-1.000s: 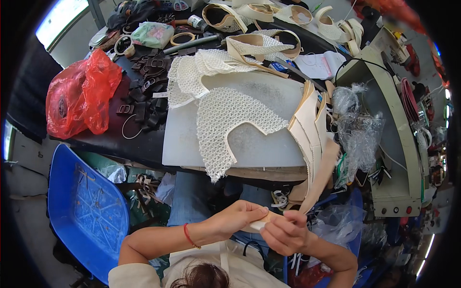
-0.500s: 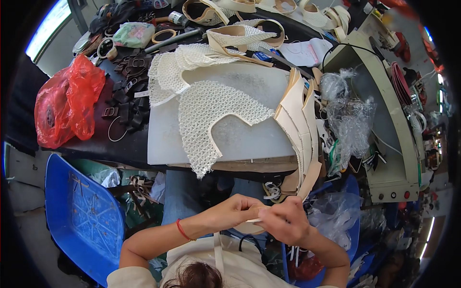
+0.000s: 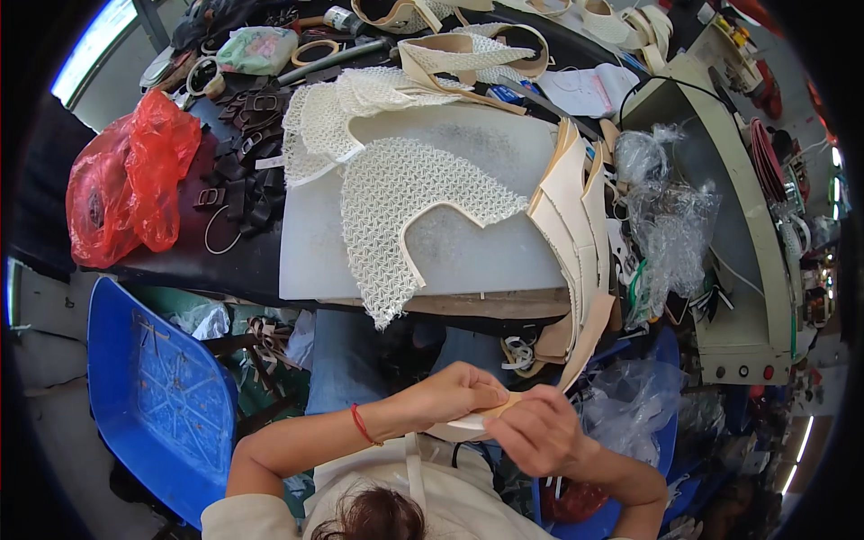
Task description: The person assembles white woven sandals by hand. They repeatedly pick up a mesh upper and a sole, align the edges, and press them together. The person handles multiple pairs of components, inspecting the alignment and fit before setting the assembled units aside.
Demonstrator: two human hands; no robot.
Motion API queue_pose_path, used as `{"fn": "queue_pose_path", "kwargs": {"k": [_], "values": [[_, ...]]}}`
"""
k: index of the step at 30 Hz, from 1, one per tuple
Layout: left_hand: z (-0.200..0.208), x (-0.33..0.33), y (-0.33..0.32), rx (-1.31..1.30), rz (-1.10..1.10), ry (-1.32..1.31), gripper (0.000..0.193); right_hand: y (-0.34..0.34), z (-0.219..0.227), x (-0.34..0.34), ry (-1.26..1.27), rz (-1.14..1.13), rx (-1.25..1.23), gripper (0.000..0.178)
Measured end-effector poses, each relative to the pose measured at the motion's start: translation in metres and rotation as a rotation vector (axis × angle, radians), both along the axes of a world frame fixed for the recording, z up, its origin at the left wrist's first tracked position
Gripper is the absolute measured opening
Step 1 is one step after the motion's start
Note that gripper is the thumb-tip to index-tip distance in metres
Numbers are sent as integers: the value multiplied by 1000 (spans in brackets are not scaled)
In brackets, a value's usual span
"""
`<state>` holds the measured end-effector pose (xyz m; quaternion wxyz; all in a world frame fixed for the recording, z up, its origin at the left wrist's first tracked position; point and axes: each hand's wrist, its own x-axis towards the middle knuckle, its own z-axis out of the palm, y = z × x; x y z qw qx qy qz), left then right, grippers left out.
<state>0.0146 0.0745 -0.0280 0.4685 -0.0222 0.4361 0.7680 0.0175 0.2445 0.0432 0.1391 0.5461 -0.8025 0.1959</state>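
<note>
Close to my body, my left hand (image 3: 457,393) and my right hand (image 3: 537,432) pinch a cream leather strap piece (image 3: 466,426) between them. Its pale edge curves below my fingers, and part of it is hidden by them. Just beyond my right hand, a stack of cream leather pieces with tan backs (image 3: 569,216) hangs over the right edge of the white board (image 3: 459,261). A woven cream shoe upper piece (image 3: 409,193) lies flat on that board, its left tip reaching past the front edge. More woven pieces (image 3: 315,126) are piled behind it.
Left on the table are a red plastic bag (image 3: 135,184) and dark buckled straps (image 3: 238,202). A blue plastic tub (image 3: 162,396) stands below at left. Right of the board lie clear plastic wrap (image 3: 670,225) and a beige machine housing (image 3: 742,297). Another blue bin (image 3: 666,432) holds plastic bags.
My hands have shifted slightly along the leather strap piece, and more of its pale surface shows between them. The whole view has moved a little, with the table contents sitting slightly higher and further right.
</note>
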Motion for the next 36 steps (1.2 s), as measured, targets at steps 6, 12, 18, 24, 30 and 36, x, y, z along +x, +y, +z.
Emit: {"fn": "queue_pose_path", "kwargs": {"k": [6, 12, 18, 24, 30, 36], "values": [[28, 2, -18, -299, 447, 992, 23, 17, 11, -14, -115, -218, -36, 27], [29, 14, -25, -221, 477, 523, 16, 21, 8, 17, -155, -541, -389, 38], [21, 28, -33, 52, 490, 319, 22, -21, -26, 4, -1408, -314, -974, 49], [11, 29, -101, -337, 742, 162, 40, -23, -3, -8, -1127, -453, -849, 29], [36, -20, -100, 71, 740, 88, 41, -45, 10, -29, -987, -589, -778, 29], [31, -15, -87, 90, 683, 35, 30, -55, 2, -35, -1030, -631, -746, 23]]}}
